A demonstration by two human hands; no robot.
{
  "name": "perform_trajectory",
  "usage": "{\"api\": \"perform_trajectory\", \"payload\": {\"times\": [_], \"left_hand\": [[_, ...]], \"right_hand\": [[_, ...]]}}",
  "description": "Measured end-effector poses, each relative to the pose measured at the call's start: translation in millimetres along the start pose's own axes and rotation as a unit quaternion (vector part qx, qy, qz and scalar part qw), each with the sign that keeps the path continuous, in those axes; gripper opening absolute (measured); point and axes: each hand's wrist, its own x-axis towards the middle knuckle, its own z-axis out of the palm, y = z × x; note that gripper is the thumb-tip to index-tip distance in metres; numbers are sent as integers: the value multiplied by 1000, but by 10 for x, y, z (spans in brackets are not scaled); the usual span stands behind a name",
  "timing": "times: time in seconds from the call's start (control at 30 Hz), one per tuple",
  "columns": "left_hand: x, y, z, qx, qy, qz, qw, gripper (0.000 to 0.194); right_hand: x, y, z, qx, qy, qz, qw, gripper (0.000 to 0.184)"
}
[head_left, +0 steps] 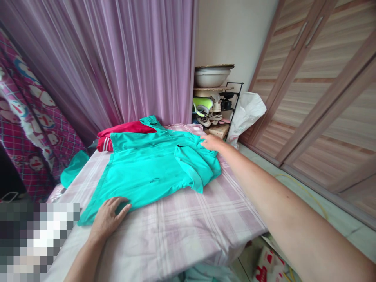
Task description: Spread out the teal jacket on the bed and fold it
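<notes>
A teal collared shirt (147,176) lies spread on a bed with a pale pink plaid sheet (188,223), its right part folded inward. My left hand (108,219) rests palm down with spread fingers on the shirt's near hem. Across the shirt, my right hand (213,143) touches the fabric near the folded part; the frame does not settle whether its fingers pinch the cloth. A red garment with white stripes (123,131) lies partly under the shirt's far edge. A separate teal cloth (74,168) hangs at the bed's left side.
Sliding wood-look wardrobe doors (311,86) stand to the right, above a tiled floor (343,211) with a yellow cord. A rack (214,105) holds a white basin and shoes beside a white plastic bag (245,115). Curtains hang behind the bed.
</notes>
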Motion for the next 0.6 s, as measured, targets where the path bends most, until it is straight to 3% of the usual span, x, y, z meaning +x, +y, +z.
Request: {"api": "perform_trajectory", "payload": {"times": [0.03,0.1,0.2,0.3,0.4,0.47,0.53,0.6], "left_hand": [[1,4,-3,-3,-3,-2,1000,54],[6,16,-13,-9,-8,-7,1000,54],[14,41,-32,-10,-13,-14,1000,55],[17,77,-49,-3,-11,-19,1000,55],[15,118,-60,3,-5,-23,1000,55],[12,134,-64,5,-3,-26,1000,55],[8,126,-63,5,-6,-26,1000,56],[12,97,-57,4,-12,-31,999,56]], "right_hand": [[-130,20,119,3,-29,8,1000,38],[-387,0,361,9,-62,19,998,42],[-647,-146,685,32,-38,21,999,49],[-664,-299,870,62,-38,31,997,40],[-515,-359,880,91,-50,24,994,19],[-405,-350,831,150,-9,3,989,13],[-331,-323,777,254,40,-20,966,16],[-306,-300,735,371,54,-36,926,19]]}}
